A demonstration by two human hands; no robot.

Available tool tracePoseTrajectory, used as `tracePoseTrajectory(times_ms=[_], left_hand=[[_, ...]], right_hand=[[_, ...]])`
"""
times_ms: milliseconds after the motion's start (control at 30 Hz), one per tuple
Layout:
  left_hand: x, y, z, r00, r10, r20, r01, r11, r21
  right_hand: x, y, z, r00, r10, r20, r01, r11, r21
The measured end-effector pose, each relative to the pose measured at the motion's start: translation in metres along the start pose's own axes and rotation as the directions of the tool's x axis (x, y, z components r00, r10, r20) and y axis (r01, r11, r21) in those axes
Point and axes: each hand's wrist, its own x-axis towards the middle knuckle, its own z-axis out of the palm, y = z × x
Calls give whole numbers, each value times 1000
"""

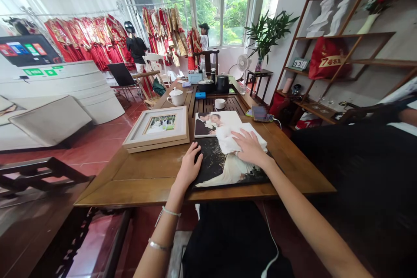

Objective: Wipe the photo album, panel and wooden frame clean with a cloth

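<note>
A dark photo panel (211,163) showing a pale flowing gown lies flat near the table's front edge. My left hand (190,166) rests at its left edge, fingers stretched out and slightly bent, holding nothing. On the panel's upper right part lies a bunched white cloth (224,139). My right hand (249,145) presses down on this cloth from above, its fingers spread and flat. Just behind, partly covered by the cloth, is a white-backed couple photo (204,126). Left of it lies a light wooden picture frame (132,139) with a small photo, stacked on another frame.
A white lidded teapot (176,97), a white cup (220,104) on a slatted tea tray (203,108) and phones (260,114) with a cable stand farther back on the wooden table (143,178). A dark-clothed person (368,160) sits close on the right. Two people are near garment racks.
</note>
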Motion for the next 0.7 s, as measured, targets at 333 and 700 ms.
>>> tracePoseTrajectory(times_ms=[333, 700], left_hand=[[0, -6, 5, 999, 26, -42, -27, 999, -30], [0, -7, 6, 999, 29, -25, -30, 998, -48]], right_hand=[[-75, -53, -12, 955, -296, 4, 293, 949, 113], [-106, -24, -25, 956, -292, 41, 282, 946, 161]])
